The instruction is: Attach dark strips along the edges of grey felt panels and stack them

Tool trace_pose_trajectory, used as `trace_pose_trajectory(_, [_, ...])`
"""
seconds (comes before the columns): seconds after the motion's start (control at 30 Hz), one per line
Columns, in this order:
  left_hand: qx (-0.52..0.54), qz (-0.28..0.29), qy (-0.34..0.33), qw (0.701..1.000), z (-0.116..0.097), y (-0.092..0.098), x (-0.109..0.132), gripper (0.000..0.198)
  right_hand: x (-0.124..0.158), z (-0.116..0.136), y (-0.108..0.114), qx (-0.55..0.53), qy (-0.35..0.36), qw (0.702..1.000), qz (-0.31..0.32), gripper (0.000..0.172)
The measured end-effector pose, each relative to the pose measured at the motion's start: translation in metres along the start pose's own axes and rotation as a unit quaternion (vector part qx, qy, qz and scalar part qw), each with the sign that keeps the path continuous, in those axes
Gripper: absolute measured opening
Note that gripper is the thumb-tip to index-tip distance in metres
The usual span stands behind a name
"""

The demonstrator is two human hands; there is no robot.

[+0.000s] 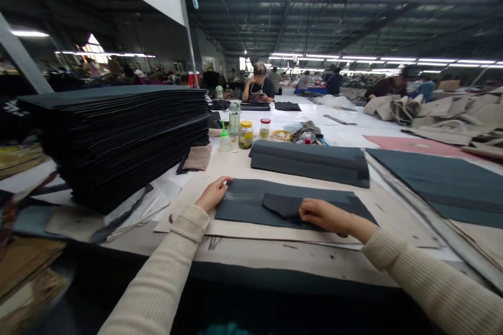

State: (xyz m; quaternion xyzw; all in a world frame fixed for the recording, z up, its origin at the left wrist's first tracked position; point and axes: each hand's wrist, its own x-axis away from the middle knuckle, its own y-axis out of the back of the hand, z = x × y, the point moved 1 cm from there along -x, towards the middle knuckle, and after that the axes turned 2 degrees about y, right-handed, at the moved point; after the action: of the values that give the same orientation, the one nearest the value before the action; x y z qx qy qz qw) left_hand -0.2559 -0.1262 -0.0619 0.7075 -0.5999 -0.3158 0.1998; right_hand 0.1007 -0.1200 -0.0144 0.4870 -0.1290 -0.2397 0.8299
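- Right hand (323, 215): fingers curled at the small dark piece (280, 206); grip unclear.
- Left hand (213, 193): fingers loosely bent at the dark panel's (241, 194) far-left corner; grip unclear.
- Small piece atop panel on counter (251, 252), seemingly mid-step.
- Tall stack (133, 138), left: finished or waiting, unclear.

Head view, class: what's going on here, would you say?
A person works with both bare hands at a dark panel lying on a pale board. The left hand is at the panel's far left corner. The right hand is at the right end of a smaller dark piece on the panel; its grip is unclear. A second panel lies just beyond, and a tall dark stack stands to the left. Another person is across the table.
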Motion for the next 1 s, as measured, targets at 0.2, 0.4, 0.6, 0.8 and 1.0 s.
trace_pose_trajectory(0.2, [-0.077, -0.049, -0.028, 0.995, -0.006, 0.003, 0.001, 0.029, 0.053, -0.041, 0.008, -0.175, -0.145, 0.971, -0.072, 0.016])
trace_pose_trajectory(0.4, [-0.167, -0.117, -0.097, 0.974, -0.028, -0.001, 0.002, 0.033, 0.035, -0.034, -0.006, -0.279, -0.17, 0.932, -0.155, 0.034])
trace_pose_trajectory(0.6, [-0.176, 0.004, -0.197, 0.964, -0.06, -0.058, -0.021, 0.04, 0.018, -0.031, -0.017, -0.304, -0.221, 0.9, -0.223, 0.022])
trace_pose_trajectory(0.8, [-0.273, 0.104, -0.137, 0.946, -0.059, -0.087, -0.025, 0.052, 0.006, -0.02, -0.026, -0.332, -0.238, 0.884, -0.23, 0.02])
trace_pose_trajectory(1.0, [-0.293, 0.116, -0.126, 0.941, -0.068, -0.083, -0.017, 0.053, -0.019, 0.006, -0.012, -0.177, -0.212, 0.949, -0.154, 0.054])
